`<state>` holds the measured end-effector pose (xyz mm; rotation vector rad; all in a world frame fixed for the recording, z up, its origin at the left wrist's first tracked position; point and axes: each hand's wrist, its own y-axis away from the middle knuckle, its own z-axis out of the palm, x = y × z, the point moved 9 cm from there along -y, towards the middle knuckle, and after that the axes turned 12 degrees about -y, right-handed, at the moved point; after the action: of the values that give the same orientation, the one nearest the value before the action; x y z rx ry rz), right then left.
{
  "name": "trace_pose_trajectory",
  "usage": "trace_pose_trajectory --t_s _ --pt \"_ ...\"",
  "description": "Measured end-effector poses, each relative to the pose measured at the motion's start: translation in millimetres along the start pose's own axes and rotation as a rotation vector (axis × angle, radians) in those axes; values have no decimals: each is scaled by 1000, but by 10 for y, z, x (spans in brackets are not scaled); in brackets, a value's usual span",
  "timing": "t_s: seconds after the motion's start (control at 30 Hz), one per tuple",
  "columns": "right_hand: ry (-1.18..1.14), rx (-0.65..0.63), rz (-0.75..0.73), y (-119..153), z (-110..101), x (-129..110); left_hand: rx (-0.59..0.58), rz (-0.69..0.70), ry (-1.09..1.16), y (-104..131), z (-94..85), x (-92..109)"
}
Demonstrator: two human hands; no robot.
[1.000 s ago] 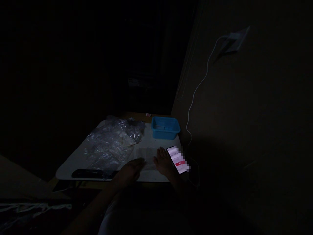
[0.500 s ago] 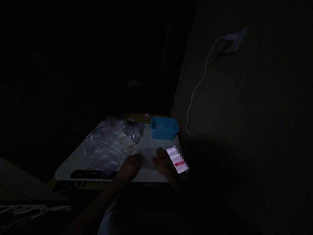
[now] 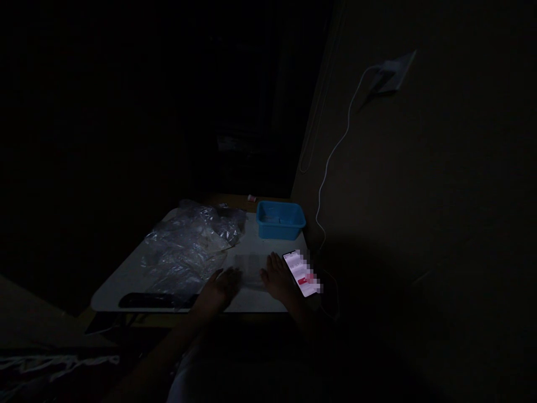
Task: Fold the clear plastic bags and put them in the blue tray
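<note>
A thin see-through sheet or bag (image 3: 250,270) lies flat on the white table (image 3: 247,303) between my hands. My left hand (image 3: 217,291) rests at its left edge, its fingers smeared by motion. At its right edge lies my right hand (image 3: 277,278), flat with the fingers apart and pointing away from me. Crumpled clear plastic (image 3: 188,246) covers much of the table's left half. Just right of my right hand is a phone (image 3: 300,273) with its screen lit. The scene is very dark.
A blue basket (image 3: 280,229) stands at the table's back right corner. Behind the table is a small pink and white item (image 3: 251,198). A white cable (image 3: 328,159) runs down the right wall from a socket (image 3: 394,73). A dark slot (image 3: 146,300) lies along the front left edge.
My left hand has slid slightly left and toward me along the sheet. My right hand has stayed almost in place. The whole view has shifted a little.
</note>
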<state>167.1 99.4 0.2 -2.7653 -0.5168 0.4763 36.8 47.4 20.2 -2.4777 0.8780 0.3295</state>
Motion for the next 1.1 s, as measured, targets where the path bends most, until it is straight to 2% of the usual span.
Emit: trace_pose_trajectory --t_s 0.13,0.37,0.57,0.73,0.97,1.1 --pt "-28 -20 21 1 -9 4 -32 21 28 97 -4 -60" --pt "-15 -19 -6 14 -57 -32 -17 -34 64 177 107 -167" --pt "-23 -27 26 16 -49 -22 -46 -32 87 226 -27 -252" --pt "-23 -13 22 11 -61 -24 -25 2 135 125 -109 -113" --pt "-33 -19 27 2 -16 -1 -87 6 109 -201 51 151" --pt "-33 -10 21 9 -42 -19 -131 13 123 -372 65 341"
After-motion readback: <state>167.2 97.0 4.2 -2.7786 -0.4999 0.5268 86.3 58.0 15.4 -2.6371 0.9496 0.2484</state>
